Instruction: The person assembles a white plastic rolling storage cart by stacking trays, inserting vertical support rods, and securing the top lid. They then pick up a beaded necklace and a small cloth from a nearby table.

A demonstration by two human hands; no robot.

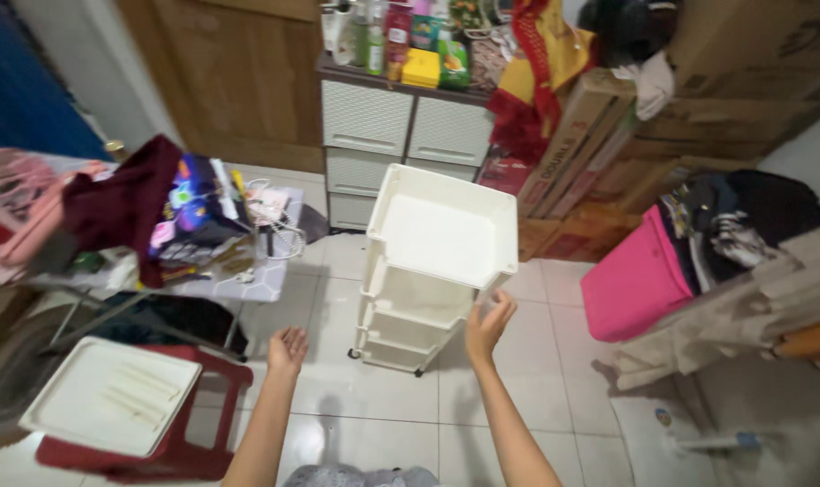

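A white plastic trolley cart (442, 228) with three stacked trays stands on wheels on the tiled floor in front of me. My right hand (488, 325) is raised with fingers spread, just beside the cart's near right corner, holding nothing. My left hand (287, 348) hovers palm up over the floor, to the left of the cart's bottom tray, and is also empty. Neither hand touches the cart.
A white tray panel (112, 395) lies on a dark red stool (213, 397) at lower left. A cluttered folding table (247, 280) stands left. White drawers (401, 126), cardboard boxes (599, 144) and a pink bag (635, 280) line the back and right.
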